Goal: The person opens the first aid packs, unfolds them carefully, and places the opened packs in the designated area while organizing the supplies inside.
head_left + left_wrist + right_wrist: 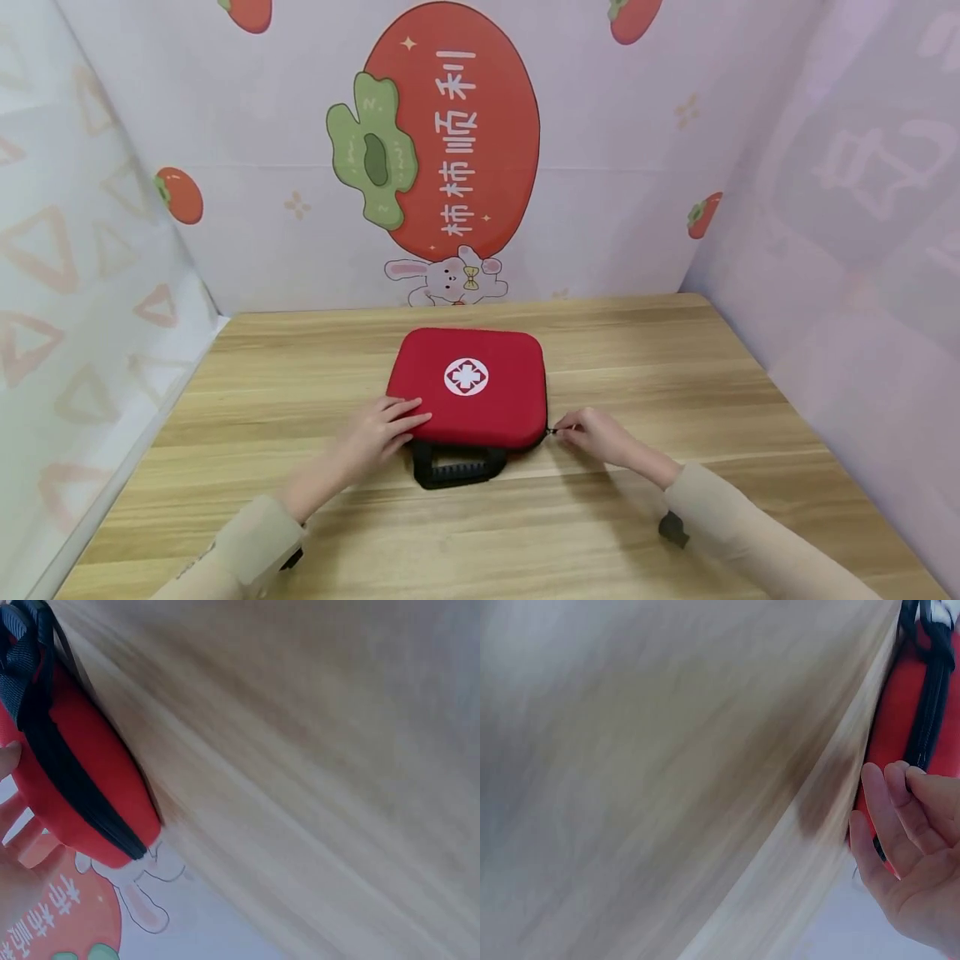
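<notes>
A red first aid case (495, 408) with a white cross emblem lies flat on the wooden table, its black carry handle (459, 475) towards me. My left hand (378, 429) rests on the case's front left corner, fingers spread over the lid. At the front right corner my right hand (596, 435) pinches the zipper pull (553, 431) between thumb and forefinger. In the right wrist view the other fingers (885, 825) of that hand extend loosely beside the case. The black zipper band (82, 787) along the case's side looks closed in the left wrist view.
The wooden table (300, 358) reaches back to a white curtain (247, 242) printed with persimmons and a rabbit. Further white cloth hangs along the left and right sides. A dark wrist strap piece (673, 529) shows under the right sleeve.
</notes>
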A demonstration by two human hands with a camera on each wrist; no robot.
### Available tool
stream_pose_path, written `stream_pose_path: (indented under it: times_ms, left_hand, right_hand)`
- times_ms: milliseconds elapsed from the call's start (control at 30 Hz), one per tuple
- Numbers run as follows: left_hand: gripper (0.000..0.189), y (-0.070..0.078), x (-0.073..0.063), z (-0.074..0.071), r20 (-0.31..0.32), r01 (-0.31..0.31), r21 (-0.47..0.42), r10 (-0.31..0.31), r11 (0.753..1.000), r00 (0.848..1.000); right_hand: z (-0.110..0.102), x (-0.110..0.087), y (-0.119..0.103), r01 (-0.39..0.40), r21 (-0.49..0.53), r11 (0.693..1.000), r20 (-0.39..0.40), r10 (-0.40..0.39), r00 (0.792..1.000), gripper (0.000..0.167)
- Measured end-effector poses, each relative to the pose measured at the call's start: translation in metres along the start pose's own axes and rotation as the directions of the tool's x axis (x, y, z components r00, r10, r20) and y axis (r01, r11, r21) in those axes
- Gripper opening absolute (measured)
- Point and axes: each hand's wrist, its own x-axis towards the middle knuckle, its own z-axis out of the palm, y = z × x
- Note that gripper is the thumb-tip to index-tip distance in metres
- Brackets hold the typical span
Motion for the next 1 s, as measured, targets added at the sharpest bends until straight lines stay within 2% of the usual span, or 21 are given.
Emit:
stream_pose_path:
  times_ms: [133,300,433,600,833,933,1000]
  left_hand:
    - [0.049,0.014,-0.003,0.000,-0.040,-0.053,-0.032,0.052,0.998,0.998]
    - [0.047,0.032,-0.004,-0.001,-0.085,-0.099,-0.102,0.090,0.990,0.992]
    - [0.041,0.047,-0.003,0.000,-0.102,-0.127,-0.169,0.111,0.977,0.989]
    - [0.033,0.063,0.000,0.000,-0.106,-0.149,-0.227,0.128,0.962,0.986]
    - [0.033,0.077,0.002,-0.001,-0.026,-0.113,-0.307,0.110,0.945,0.994]
    - [0.037,0.077,0.003,-0.002,0.065,-0.074,-0.347,0.102,0.935,0.993]
    - [0.039,0.073,0.003,-0.003,0.150,-0.027,-0.387,0.092,0.922,0.984]
  right_hand:
    - [-0.009,0.003,0.011,-0.036,0.012,0.999,-0.005,0.036,0.999,0.015]
    - [-0.015,0.011,0.023,-0.044,0.017,0.999,-0.044,0.044,0.998,0.014]
    - [-0.019,0.019,0.031,-0.092,-0.001,0.996,-0.075,0.092,0.993,0.013]
    - [-0.022,0.029,0.034,-0.098,-0.044,0.994,-0.106,0.093,0.990,0.013]
    - [-0.023,0.044,0.040,-0.083,-0.089,0.992,-0.129,0.072,0.989,0.014]
    - [-0.022,0.049,0.041,-0.093,-0.081,0.992,-0.134,0.082,0.988,0.013]
    - [-0.022,0.051,0.040,-0.090,-0.063,0.994,-0.130,0.081,0.988,0.013]
